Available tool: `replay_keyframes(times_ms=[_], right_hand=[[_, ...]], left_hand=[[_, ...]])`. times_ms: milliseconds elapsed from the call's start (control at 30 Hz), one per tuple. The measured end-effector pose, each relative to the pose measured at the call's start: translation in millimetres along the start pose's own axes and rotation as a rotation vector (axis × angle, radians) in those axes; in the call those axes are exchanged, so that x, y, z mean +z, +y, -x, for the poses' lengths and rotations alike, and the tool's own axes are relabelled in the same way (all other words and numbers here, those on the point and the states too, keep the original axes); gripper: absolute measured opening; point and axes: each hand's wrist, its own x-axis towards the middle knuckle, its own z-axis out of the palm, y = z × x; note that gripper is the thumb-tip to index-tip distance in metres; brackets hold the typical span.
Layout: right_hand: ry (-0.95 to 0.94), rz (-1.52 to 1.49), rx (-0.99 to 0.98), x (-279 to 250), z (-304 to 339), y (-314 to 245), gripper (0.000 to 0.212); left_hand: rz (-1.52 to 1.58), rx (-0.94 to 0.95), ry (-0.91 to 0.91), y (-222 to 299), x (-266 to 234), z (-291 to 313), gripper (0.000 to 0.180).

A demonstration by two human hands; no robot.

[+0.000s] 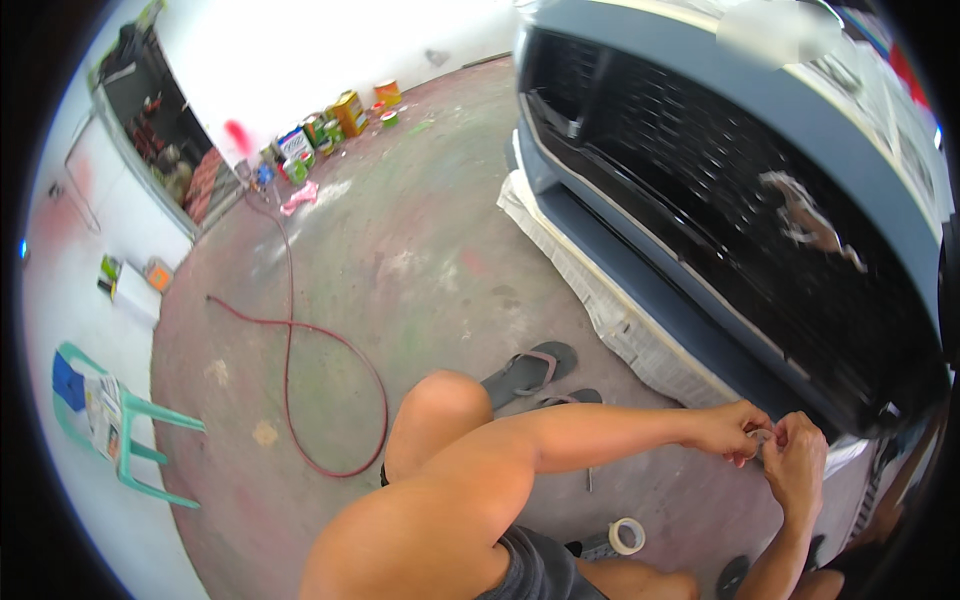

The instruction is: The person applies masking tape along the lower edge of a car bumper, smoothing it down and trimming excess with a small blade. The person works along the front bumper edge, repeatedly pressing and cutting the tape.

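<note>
My left hand [735,432] and my right hand [797,452] meet at the lower corner of a car's grey front bumper [690,310]. Between their pinched fingertips is a small pale strip [760,437], which looks like a bit of tape; its far end is hidden by the fingers. Both hands are closed. Above them spreads the black grille [690,130], with a crumpled, torn scrap [810,220] clinging to it. Newspaper masking [630,340] hangs along the bumper's lower edge. A roll of masking tape [627,537] lies by my legs.
Grey flip-flops [540,370] lie beside my knee. A red hose [340,335] loops across the stained floor. Paint cans [295,145] line the far wall, near a pink cloth [300,198]. A green chair [135,430] stands left. Another person's limb [890,515] shows at lower right.
</note>
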Motion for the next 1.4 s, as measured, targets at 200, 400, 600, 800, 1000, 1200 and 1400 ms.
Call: replay_keyframes(times_ms=[200,400,600,800,1000,1200,1400], right_hand=[[0.037,0.197,-0.03,-33,-68,-61,0.011],[0.063,0.281,-0.07,-47,-119,-126,0.012],[0.007,0.274,-0.024,-44,-150,-173,0.014],[0.069,0.315,-0.128,-37,-172,-201,0.014],[-0.009,0.247,-0.08,-37,-185,-210,0.012],[-0.08,0.226,-0.088,-37,-194,-208,0.012],[-0.082,0.193,-0.075,-33,-183,-190,0.012]], left_hand=[[-0.392,0.289,0.153,78,-55,27,0.04],[-0.291,0.517,0.258,123,-97,69,0.027],[-0.249,0.812,0.455,140,-126,88,0.018],[-0.196,0.683,0.439,154,-156,113,0.01],[-0.228,0.649,0.521,155,-169,118,0.007],[-0.194,0.674,0.554,148,-177,110,0.007],[-0.383,0.724,0.597,144,-182,100,0.011]])
